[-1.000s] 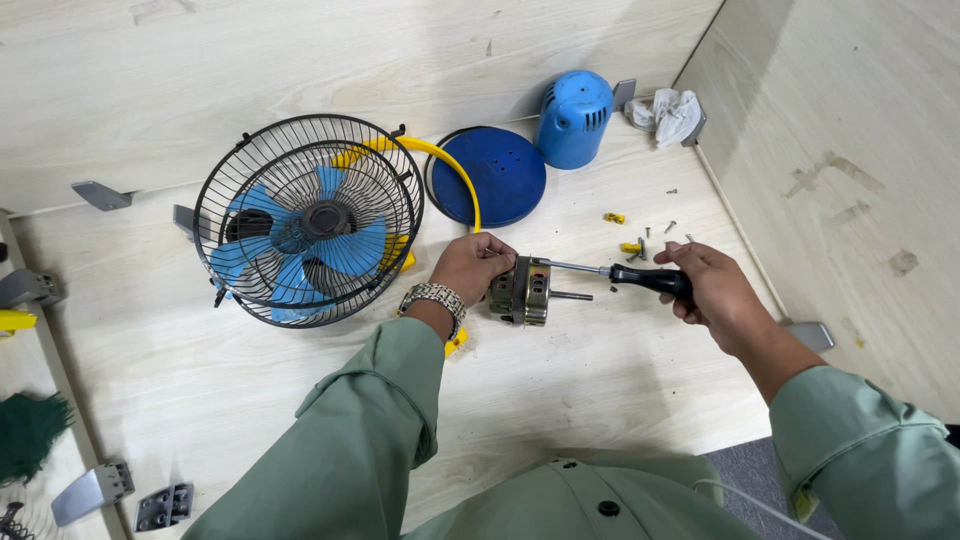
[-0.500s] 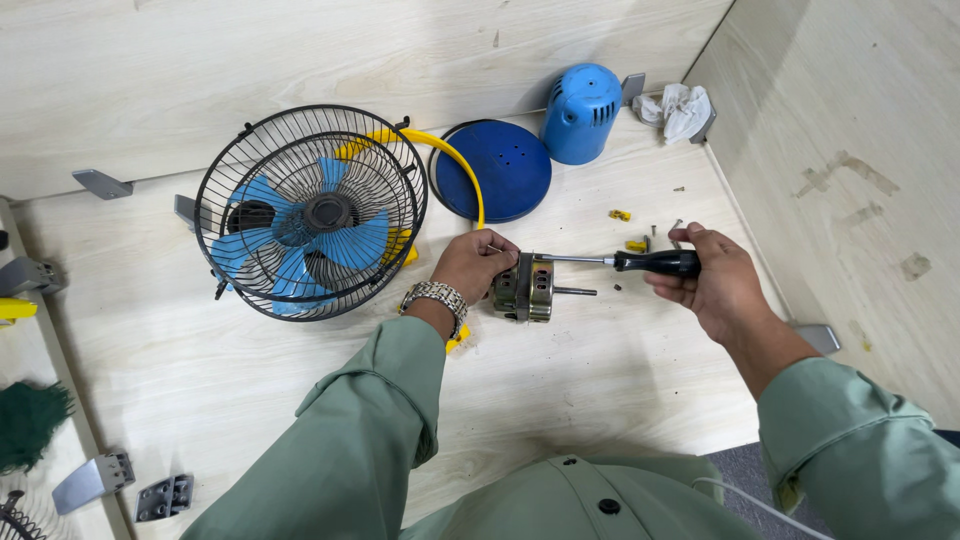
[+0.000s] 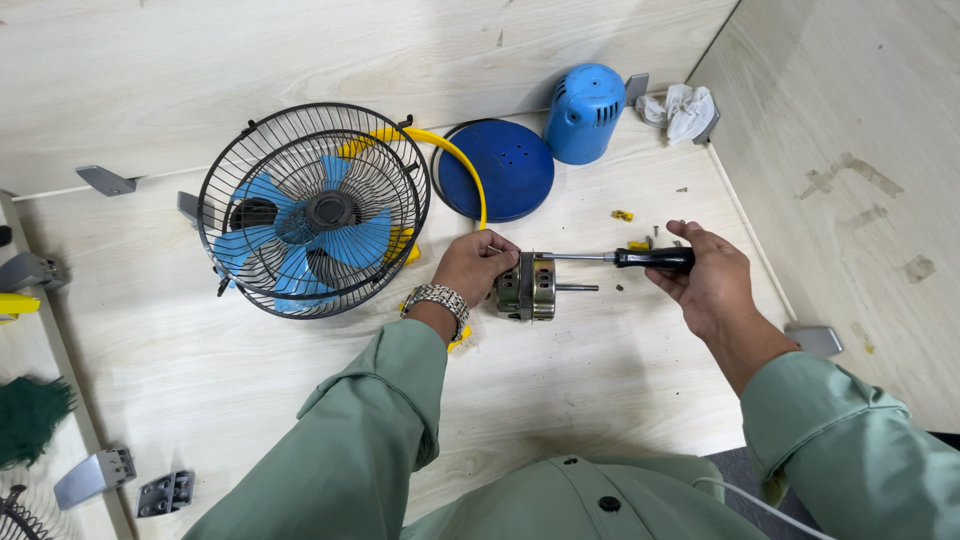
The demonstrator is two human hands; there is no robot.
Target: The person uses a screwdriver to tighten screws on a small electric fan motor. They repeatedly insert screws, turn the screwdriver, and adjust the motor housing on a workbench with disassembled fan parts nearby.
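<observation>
My left hand grips a small metal fan motor that lies on the pale wooden surface, its shaft pointing right. My right hand is closed around the black handle of a screwdriver. The screwdriver lies level, and its thin shank reaches left to the top of the motor. A metal watch sits on my left wrist. Both sleeves are light green.
A black wire fan cage with blue blades and a yellow stand lies to the left. A round blue base plate, a blue motor cover and a crumpled white cloth sit behind. Small screws and yellow bits lie near the screwdriver. Metal brackets lie at the left.
My right hand has lifted the screwdriver handle, so the tool now lies level instead of slanting down to the right. My left hand stays on the motor.
</observation>
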